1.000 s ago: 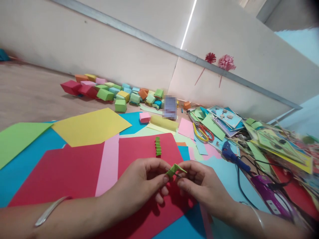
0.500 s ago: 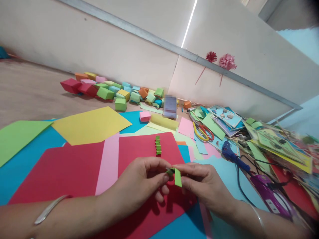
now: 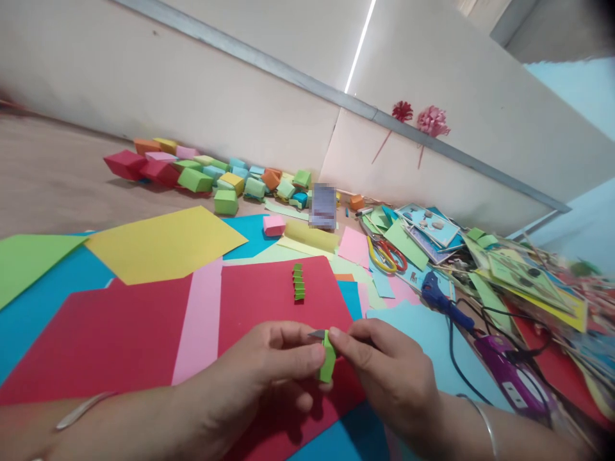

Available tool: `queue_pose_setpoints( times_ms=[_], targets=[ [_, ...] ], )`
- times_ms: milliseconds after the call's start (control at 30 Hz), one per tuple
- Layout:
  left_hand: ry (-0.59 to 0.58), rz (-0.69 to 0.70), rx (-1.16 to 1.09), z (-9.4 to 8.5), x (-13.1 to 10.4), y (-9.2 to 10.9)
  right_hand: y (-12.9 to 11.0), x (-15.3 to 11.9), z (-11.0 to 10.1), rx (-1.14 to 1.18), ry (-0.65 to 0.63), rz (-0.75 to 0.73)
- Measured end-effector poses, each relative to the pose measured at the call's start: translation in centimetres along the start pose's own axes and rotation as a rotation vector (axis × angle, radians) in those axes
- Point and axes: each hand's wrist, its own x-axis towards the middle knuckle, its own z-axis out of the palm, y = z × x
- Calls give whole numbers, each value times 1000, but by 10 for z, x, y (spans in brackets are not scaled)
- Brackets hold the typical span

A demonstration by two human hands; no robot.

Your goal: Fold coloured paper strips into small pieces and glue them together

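Between my two hands is a small folded green paper strip [image 3: 327, 362], above the red sheet. My left hand [image 3: 273, 365] pinches its left side between thumb and fingers. A grey pointed tip [image 3: 317, 334] shows by the strip's top edge; what it belongs to is hidden. My right hand [image 3: 394, 365] has its thumb and fingers closed on the strip's upper right edge. Beyond my hands, a pleated green paper piece [image 3: 298, 283] stands on the red sheet [image 3: 254, 294].
Folded paper boxes [image 3: 225, 202] line the wall at the back left. A yellow sheet [image 3: 168, 243] lies left. At right are scissors [image 3: 382, 256], a blue glue gun [image 3: 439, 298], a purple power strip [image 3: 512, 374] with cables, and piled papers and cards.
The green strip has turned and moved slightly down and left, with its flat face now showing. My right hand has shifted its grip, thumb now on top. The grey tip is more visible.
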Motion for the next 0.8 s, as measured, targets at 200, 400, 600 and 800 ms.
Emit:
queue_pose_setpoints(
  times_ms=[200,400,600,800],
  targets=[
    [83,72,251,1,3,1,-1,-1,8,51,-22,130],
    [229,317,586,4,-3,15,-1,5,-2,147,-70,-214],
    [170,329,775,8,-13,6,-10,-4,-4,24,-65,-327],
    [53,40,493,7,-9,-4,-4,-15,2,-213,99,-519]
  ],
)
